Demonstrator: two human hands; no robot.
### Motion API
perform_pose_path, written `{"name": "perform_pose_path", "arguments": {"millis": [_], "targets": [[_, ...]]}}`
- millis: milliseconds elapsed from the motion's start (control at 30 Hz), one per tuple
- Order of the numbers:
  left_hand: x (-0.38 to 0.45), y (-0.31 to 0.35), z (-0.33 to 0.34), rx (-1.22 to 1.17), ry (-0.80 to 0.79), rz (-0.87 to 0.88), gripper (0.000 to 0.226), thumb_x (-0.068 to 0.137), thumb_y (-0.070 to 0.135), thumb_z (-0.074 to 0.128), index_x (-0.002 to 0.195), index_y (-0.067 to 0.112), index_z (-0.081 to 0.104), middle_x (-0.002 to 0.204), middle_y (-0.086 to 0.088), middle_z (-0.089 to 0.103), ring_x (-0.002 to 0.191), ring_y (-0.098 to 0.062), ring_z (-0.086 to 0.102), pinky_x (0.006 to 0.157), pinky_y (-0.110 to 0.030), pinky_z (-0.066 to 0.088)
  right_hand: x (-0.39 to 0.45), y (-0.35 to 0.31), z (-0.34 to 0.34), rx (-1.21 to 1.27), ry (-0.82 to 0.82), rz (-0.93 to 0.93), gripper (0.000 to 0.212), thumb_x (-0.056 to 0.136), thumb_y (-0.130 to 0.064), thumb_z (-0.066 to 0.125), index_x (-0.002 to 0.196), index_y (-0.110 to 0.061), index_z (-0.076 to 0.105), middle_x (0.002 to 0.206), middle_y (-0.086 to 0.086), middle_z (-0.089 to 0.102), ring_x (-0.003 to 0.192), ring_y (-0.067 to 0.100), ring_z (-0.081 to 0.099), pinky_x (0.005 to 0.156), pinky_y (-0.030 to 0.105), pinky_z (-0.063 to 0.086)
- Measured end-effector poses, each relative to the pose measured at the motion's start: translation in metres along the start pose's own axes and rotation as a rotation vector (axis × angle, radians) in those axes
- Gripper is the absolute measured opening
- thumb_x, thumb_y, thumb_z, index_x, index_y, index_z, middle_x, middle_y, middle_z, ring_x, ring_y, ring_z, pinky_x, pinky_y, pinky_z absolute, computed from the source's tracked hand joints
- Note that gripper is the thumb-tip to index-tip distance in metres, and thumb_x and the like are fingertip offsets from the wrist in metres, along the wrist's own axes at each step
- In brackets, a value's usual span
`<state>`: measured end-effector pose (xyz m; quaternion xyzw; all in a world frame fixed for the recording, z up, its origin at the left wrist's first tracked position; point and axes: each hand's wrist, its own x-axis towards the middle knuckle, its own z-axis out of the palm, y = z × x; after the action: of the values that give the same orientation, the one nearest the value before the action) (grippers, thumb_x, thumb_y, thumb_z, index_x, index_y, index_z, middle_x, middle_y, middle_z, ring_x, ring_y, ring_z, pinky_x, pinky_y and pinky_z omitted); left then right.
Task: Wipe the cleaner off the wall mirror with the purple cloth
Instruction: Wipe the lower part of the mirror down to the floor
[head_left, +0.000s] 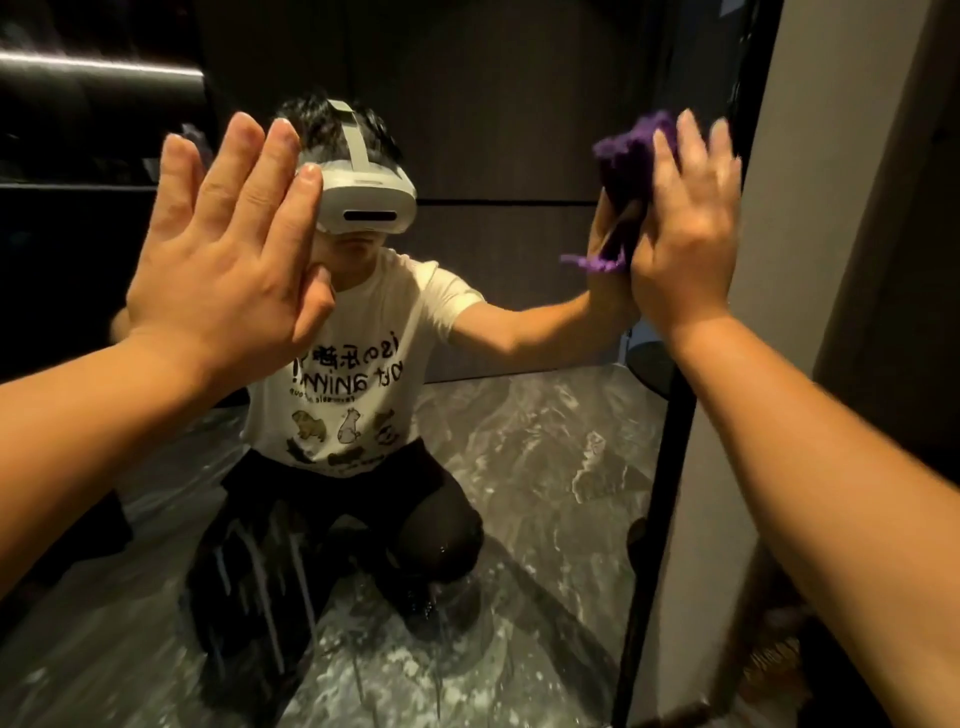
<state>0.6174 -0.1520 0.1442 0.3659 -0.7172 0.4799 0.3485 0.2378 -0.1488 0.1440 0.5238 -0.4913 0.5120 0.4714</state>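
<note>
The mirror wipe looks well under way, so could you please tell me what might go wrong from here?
The left hand lies flat on the mirror glass, so it may leave fresh prints. White cleaner streaks run down low on the glass, far below the purple cloth, and could dry there. The right hand presses the bunched cloth beside the black frame, so smears may collect at that edge.

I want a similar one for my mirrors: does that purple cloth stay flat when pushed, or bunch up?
Probably bunches: the cloth is crumpled under the right hand, a limp corner dangling. Looks light and fluffy. It may drag on the wet mirror.
</note>
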Motion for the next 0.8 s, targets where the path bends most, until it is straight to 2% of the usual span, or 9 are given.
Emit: {"name": "perform_pose_path", "arguments": {"millis": [100, 233, 333, 400, 433, 533, 667, 733, 800], "targets": [[0.001, 0.000, 0.001, -0.015, 0.006, 0.001, 0.074, 0.094, 0.044, 0.033, 0.152, 0.000, 0.021, 0.163, -0.020, 0.006, 0.151, -0.034, -0.003, 0.119, -0.057, -0.004, -0.110, -0.002, 0.003, -0.002, -0.010, 0.049, 0.056, 0.089, 0.001, 0.045, 0.146, -0.001, 0.042, 0.152, 0.025, 0.041, 0.143, 0.048, 0.027, 0.122, 0.055, 0.016], [-0.001, 0.000, 0.002, -0.012, 0.010, -0.001, 0.074, 0.094, 0.045, 0.032, 0.153, 0.001, 0.019, 0.163, -0.018, 0.003, 0.151, -0.034, -0.004, 0.118, -0.058, -0.003, -0.302, -0.022, -0.012, -0.044, -0.310, 0.374, 0.050, 0.089, -0.001, 0.039, 0.138, 0.010, 0.045, 0.154, 0.022, 0.034, 0.142, 0.047, 0.027, 0.113, 0.062, 0.028], [0.000, -0.001, 0.004, -0.027, 0.035, -0.002, 0.073, 0.095, 0.044, 0.032, 0.152, 0.002, 0.019, 0.162, -0.014, -0.001, 0.151, -0.033, -0.005, 0.118, -0.058, -0.003, -0.354, -0.045, -0.026, -0.045, -0.494, 0.483, 0.050, 0.089, -0.005, 0.035, 0.135, 0.012, 0.044, 0.155, 0.022, 0.030, 0.139, 0.046, 0.031, 0.113, 0.052, 0.025], [-0.003, -0.002, 0.006, -0.036, 0.029, -0.016, 0.072, 0.095, 0.044, 0.031, 0.153, 0.003, 0.018, 0.163, -0.015, 0.000, 0.151, -0.032, -0.006, 0.119, -0.060, 0.000, -0.343, -0.049, -0.036, 0.069, -0.570, 0.492, 0.053, 0.091, -0.010, 0.031, 0.139, 0.009, 0.041, 0.155, 0.017, 0.033, 0.138, 0.046, 0.035, 0.112, 0.048, 0.027], [-0.002, -0.002, 0.007, -0.030, 0.019, -0.022, 0.072, 0.095, 0.044, 0.030, 0.153, 0.003, 0.017, 0.163, -0.016, 0.000, 0.151, -0.032, -0.006, 0.118, -0.061, 0.002, -0.326, -0.048, -0.036, 0.146, -0.534, 0.488, 0.055, 0.091, -0.012, 0.031, 0.141, 0.008, 0.042, 0.155, 0.013, 0.033, 0.139, 0.045, 0.036, 0.114, 0.045, 0.026], [-0.006, -0.002, 0.005, -0.049, -0.017, -0.030, 0.073, 0.095, 0.046, 0.027, 0.153, 0.004, 0.014, 0.163, -0.017, 0.001, 0.150, -0.031, -0.008, 0.118, -0.063, 0.003, -0.243, -0.038, -0.036, 0.308, -0.346, 0.453, 0.058, 0.088, -0.007, 0.037, 0.144, 0.005, 0.042, 0.153, 0.014, 0.035, 0.143, 0.041, 0.032, 0.123, 0.029, 0.017], [0.001, -0.001, -0.001, -0.056, -0.020, -0.035, 0.073, 0.095, 0.047, 0.025, 0.154, 0.005, 0.013, 0.163, -0.018, 0.002, 0.151, -0.033, -0.005, 0.118, -0.062, 0.002, -0.077, -0.022, -0.006, 0.197, -0.005, 0.293, 0.055, 0.087, 0.005, 0.042, 0.141, 0.005, 0.049, 0.149, 0.028, 0.043, 0.142, 0.047, 0.034, 0.122, 0.017, 0.008], [0.001, -0.001, 0.000, -0.055, -0.024, -0.034, 0.073, 0.095, 0.048, 0.024, 0.154, 0.005, 0.013, 0.163, -0.019, 0.003, 0.151, -0.035, -0.003, 0.118, -0.062, 0.002, -0.042, -0.031, 0.003, 0.124, 0.068, 0.249, 0.055, 0.085, 0.009, 0.045, 0.140, 0.001, 0.053, 0.148, 0.025, 0.047, 0.140, 0.048, 0.037, 0.125, 0.028, 0.016], [-0.001, 0.000, 0.000, -0.053, -0.027, -0.031, 0.073, 0.095, 0.048, 0.025, 0.154, 0.005, 0.014, 0.163, -0.019, 0.003, 0.151, -0.035, -0.003, 0.118, -0.061, 0.001, -0.068, -0.052, 0.006, 0.078, 0.060, 0.142, 0.051, 0.089, 0.006, 0.049, 0.140, -0.001, 0.053, 0.148, 0.024, 0.047, 0.140, 0.047, 0.037, 0.121, 0.051, 0.029]]}}
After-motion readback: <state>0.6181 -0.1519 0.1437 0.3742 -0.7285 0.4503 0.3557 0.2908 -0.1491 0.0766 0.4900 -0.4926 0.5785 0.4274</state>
